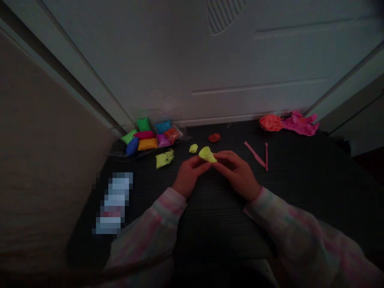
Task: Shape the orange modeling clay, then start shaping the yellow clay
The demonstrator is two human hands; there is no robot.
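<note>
Between both hands, a little above the dark table, is a piece of yellow modelling clay (207, 154), wide at its upper left and narrower toward the right. My left hand (189, 173) pinches it from the left with thumb and fingers. From the other side, my right hand (238, 173) grips its narrow end with the fingertips. Just behind my left hand lies a small yellow clay lump (193, 148). A flat red-orange clay piece (214, 138) rests farther back. To the left is an opened yellow clay packet (165, 159).
A clear bag with several coloured clay packets (147, 144) lies at the back left. A blurred-out bright screen (115, 203) is at left. Two pink modelling tools (266, 156) lie to the right. Crumpled orange (271, 123) and pink material (301, 123) sits by the white panel (240, 104).
</note>
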